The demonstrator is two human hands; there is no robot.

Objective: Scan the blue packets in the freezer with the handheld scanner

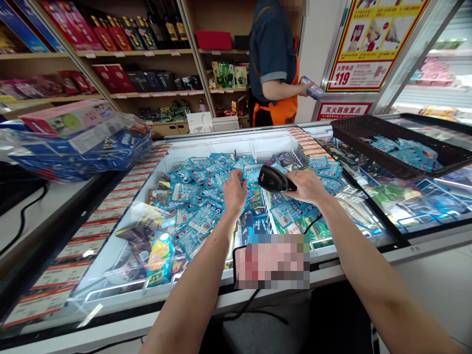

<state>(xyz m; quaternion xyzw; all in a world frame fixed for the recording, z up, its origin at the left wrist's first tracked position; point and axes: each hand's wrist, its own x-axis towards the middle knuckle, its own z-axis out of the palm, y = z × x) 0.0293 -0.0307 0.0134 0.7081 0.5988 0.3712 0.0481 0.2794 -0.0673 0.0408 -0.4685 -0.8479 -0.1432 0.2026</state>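
Note:
My right hand [306,186] is wrapped round the handle of a black barcode scanner [272,179], whose head points left toward my other hand. With the fingers of my left hand [235,191] I pinch a small blue packet [252,171], its printed label facing up just beyond the scanner. Many alike blue packets [201,216] lie spread over the glass top of a chest freezer [110,290], to the left of and under my hands. More of them [285,214] rest right of the scanner. The scanner's cable runs down below my right wrist.
A brown plastic basket [372,155] with more packets stands at the right. Plastic-wrapped boxes [73,140] are stacked at the left. A phone with a blurred screen [271,263] lies at the near edge. Beyond the freezer, a person in an orange apron [275,73] holds a package near shelves.

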